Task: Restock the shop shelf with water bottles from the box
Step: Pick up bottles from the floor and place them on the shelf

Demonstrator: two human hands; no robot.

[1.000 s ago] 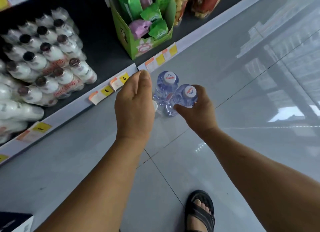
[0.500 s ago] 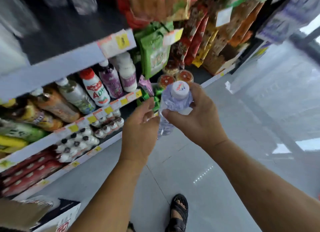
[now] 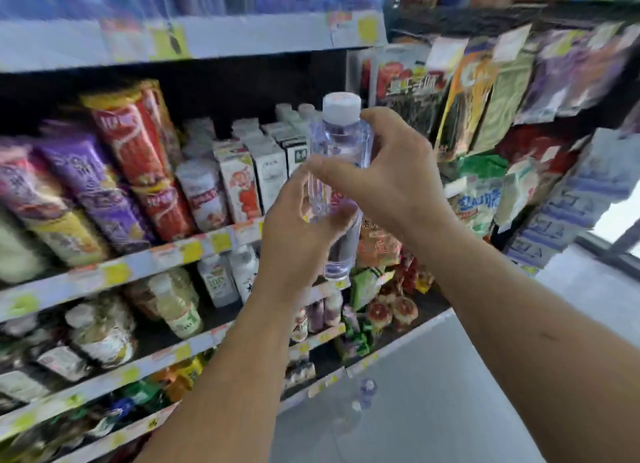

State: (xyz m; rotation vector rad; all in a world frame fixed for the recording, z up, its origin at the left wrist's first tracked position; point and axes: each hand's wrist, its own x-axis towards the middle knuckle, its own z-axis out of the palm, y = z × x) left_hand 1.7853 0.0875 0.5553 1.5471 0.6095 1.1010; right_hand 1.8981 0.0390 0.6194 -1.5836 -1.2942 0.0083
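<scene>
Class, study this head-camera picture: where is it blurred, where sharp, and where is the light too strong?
Head view: motion blur smears the shelf goods, worst at the left edge; the water bottle, left hand and right hand are clearer; daylight washes out the window at the right edge.

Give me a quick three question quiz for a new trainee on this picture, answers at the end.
1. True or false: only one hand holds the water bottle.
2. Which hand has its grip nearer the white cap? A) left hand B) right hand
3. Fill in: the bottle is held roughly ____.
Key: 1 false, both hands hold it; 2 B; 3 upright.
</scene>
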